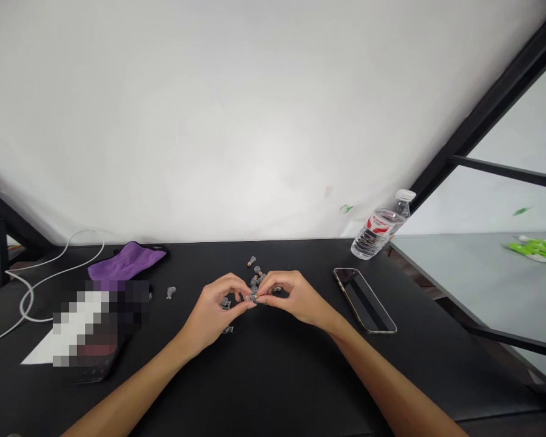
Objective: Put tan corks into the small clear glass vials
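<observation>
My left hand (pixel 221 303) and my right hand (pixel 295 296) meet at the middle of the black table. Between their fingertips is a tiny clear glass bottle (pixel 250 298). My left thumb and fingers pinch one end of it. At its other end my right thumb and fingers are closed, where a small brownish spot, perhaps a cork, shows. Just beyond my hands lie several similar little bottles (pixel 257 270), some with cork stoppers, partly hidden by my fingers. One corked bottle (pixel 252 261) lies farther back. More clear pieces (pixel 228 329) lie under and beside my left hand.
Another little clear bottle (pixel 171 292) lies to the left. Beyond it are a purple cloth (pixel 127 262), a white cable (pixel 27 297) and a blurred-out patch. A phone (pixel 364 300) lies to the right, with a water bottle (pixel 382 227) behind it against the white wall.
</observation>
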